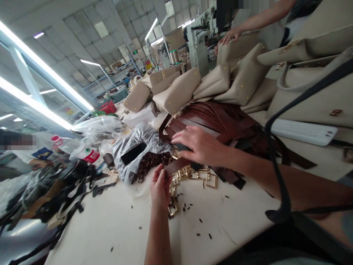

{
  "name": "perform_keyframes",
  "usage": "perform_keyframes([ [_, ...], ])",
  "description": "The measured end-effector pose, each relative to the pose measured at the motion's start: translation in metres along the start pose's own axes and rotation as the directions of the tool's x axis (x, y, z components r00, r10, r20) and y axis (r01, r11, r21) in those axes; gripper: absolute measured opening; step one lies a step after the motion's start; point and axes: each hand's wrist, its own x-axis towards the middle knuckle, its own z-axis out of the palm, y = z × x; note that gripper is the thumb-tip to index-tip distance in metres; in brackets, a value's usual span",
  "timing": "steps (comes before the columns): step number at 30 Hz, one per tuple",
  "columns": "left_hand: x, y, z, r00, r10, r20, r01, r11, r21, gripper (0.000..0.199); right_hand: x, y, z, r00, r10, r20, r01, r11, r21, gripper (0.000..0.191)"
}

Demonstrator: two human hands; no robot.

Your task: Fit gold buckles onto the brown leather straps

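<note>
My left hand (pixel 160 183) pinches the near end of a brown leather strap (pixel 176 167) between thumb and fingers. Over the strap's other end reaches my right hand (pixel 197 145), its fingers stretched out and slightly apart. Part of the strap lies hidden beneath it, so contact there is unclear. Several gold metal buckles (pixel 211 180) are heaped under and beside the strap. Just behind my right hand spreads a large pile of brown leather straps (pixel 212 116). Small dark brown leather loops (pixel 150 165) spill from a grey plastic bag (pixel 124 147) left of the strap.
A black block (pixel 134 153) rests on the plastic bag. Beige handbags (pixel 179 92) line the table's back and right, near a co-worker's hand (pixel 231 35). Small dark bits dot the white table (pixel 124 235). Dark scraps (pixel 68 187) lie left. A black cord (pixel 271 147) crosses the right side.
</note>
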Motion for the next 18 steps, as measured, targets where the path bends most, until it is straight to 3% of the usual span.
perform_keyframes([
  [1, -0.001, -0.002, 0.001, 1.0, 0.001, 0.019, -0.001, 1.0, 0.011, 0.045, 0.001, -0.003, 0.022, 0.991, -0.126, 0.05, 0.121, 0.989, 0.081, 0.042],
  [2, -0.002, -0.003, 0.002, 1.0, 0.005, 0.027, -0.006, 1.0, 0.016, 0.047, 0.001, -0.003, 0.043, 0.98, -0.183, 0.085, 0.169, 0.974, 0.151, 0.046],
  [5, -0.003, -0.004, 0.0, 1.0, 0.017, 0.019, -0.018, 0.999, 0.026, 0.05, -0.003, 0.006, 0.094, 0.98, -0.169, 0.108, 0.138, 0.959, 0.247, 0.042],
  [7, -0.001, -0.006, -0.003, 1.0, 0.013, 0.011, -0.014, 0.999, 0.047, 0.052, -0.007, 0.016, 0.112, 0.988, -0.145, 0.061, 0.123, 0.955, 0.271, 0.042],
  [11, 0.002, -0.011, -0.007, 1.0, -0.017, 0.017, 0.015, 0.996, 0.084, 0.054, -0.015, 0.027, 0.126, 0.982, -0.187, 0.005, 0.179, 0.95, 0.255, 0.045],
  [18, -0.001, -0.011, -0.008, 0.998, -0.044, 0.042, 0.038, 0.989, 0.14, 0.056, -0.018, 0.022, 0.123, 0.979, -0.187, 0.079, 0.165, 0.961, 0.22, 0.032],
])
